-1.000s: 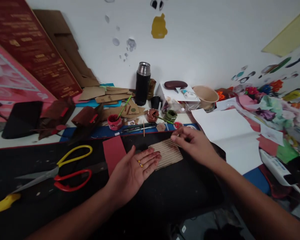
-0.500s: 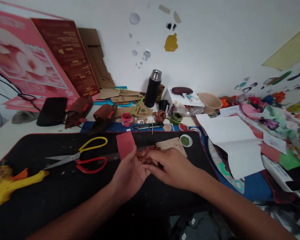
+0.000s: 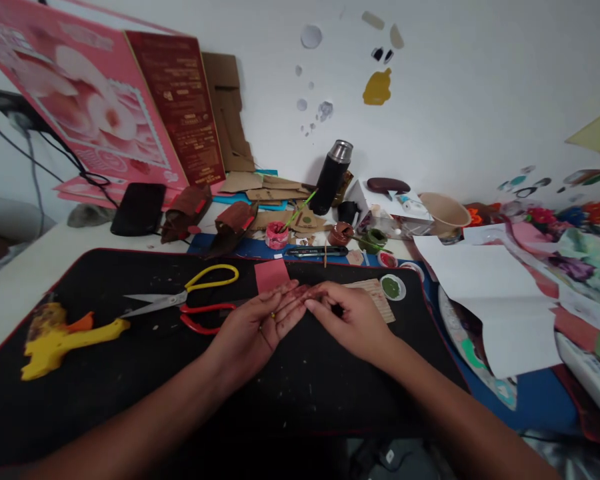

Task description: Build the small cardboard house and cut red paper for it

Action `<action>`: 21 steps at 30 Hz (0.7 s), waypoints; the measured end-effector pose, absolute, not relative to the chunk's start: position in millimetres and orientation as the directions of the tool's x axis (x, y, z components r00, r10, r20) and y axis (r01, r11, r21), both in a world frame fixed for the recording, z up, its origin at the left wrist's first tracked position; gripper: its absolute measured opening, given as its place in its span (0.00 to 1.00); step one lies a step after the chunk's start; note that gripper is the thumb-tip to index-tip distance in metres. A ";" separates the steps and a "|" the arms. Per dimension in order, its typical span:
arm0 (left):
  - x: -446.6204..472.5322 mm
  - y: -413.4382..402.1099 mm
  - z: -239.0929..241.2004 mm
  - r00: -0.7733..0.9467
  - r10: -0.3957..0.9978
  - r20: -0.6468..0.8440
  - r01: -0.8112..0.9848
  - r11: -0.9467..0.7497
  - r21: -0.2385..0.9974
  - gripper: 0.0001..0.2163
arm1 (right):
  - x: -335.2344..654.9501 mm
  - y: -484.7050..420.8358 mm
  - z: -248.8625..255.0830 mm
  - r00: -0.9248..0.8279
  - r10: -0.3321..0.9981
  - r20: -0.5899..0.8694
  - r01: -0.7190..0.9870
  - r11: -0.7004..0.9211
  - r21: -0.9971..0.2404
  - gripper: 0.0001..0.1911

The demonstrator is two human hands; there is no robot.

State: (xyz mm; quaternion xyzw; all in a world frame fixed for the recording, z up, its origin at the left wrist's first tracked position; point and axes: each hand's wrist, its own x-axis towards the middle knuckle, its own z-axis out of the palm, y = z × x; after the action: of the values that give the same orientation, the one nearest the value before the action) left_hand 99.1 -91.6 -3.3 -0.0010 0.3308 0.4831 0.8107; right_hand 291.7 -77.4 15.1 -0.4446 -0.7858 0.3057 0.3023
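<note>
My left hand (image 3: 256,325) is turned palm up over the black mat (image 3: 190,393), its fingers stretched out flat and smudged with dark brown stains. A ring shows on one finger. The thumb and fingertips of my right hand (image 3: 349,312) are pinched together at the left fingertips; what they hold, if anything, is too small to make out. Just behind the left fingers lies a red paper piece (image 3: 271,275). Beyond the right hand is a ridged cardboard piece (image 3: 380,300), partly covered by it.
Scissors (image 3: 167,302) with yellow and red handles and a yellow glue gun (image 3: 65,340) lie at left. Behind the mat are a box cutter (image 3: 317,251), open paint jars (image 3: 277,236) and a black flask (image 3: 333,177). White paper (image 3: 490,307) spreads at right.
My left fingers have uncurled and lie flat; the right hand has drawn back a little toward their tips. The view has shifted, so the desk things appear farther right.
</note>
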 end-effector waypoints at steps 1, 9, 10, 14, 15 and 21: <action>96.4 -86.5 -2.9 0.300 0.794 -0.529 -0.781 0.523 0.342 0.13 | 287.9 -73.3 12.0 -0.394 0.894 0.213 0.498 0.403 -0.767 0.09; 84.7 -41.6 11.5 0.272 0.840 -0.470 -0.766 0.484 0.423 0.31 | 262.2 -38.5 4.0 -0.246 0.928 0.281 0.404 0.362 -0.840 0.10; 84.4 -38.5 12.2 0.277 0.840 -0.465 -0.774 0.483 0.411 0.32 | 259.7 -35.1 3.7 -0.237 0.927 0.290 0.390 0.364 -0.846 0.10; 84.9 -31.2 8.7 0.256 0.826 -0.502 -0.824 0.458 0.334 0.24 | 251.5 -25.6 -1.1 -0.197 0.936 0.293 0.338 0.345 -0.876 0.10; 84.8 -30.3 7.0 0.246 0.825 -0.508 -0.829 0.451 0.331 0.22 | 250.2 -24.2 -3.1 -0.193 0.937 0.290 0.334 0.341 -0.879 0.10; 81.8 -29.8 -3.0 0.196 0.851 -0.488 -0.811 0.420 0.407 0.22 | 252.4 -22.5 -16.4 -0.146 0.945 0.292 0.330 0.325 -0.886 0.10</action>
State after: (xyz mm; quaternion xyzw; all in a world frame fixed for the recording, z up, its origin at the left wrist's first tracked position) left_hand 81.8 -29.8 -3.0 0.0295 0.3362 0.5378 0.7726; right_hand 252.4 -22.5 -16.4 -0.4713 -0.6766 0.3396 0.4526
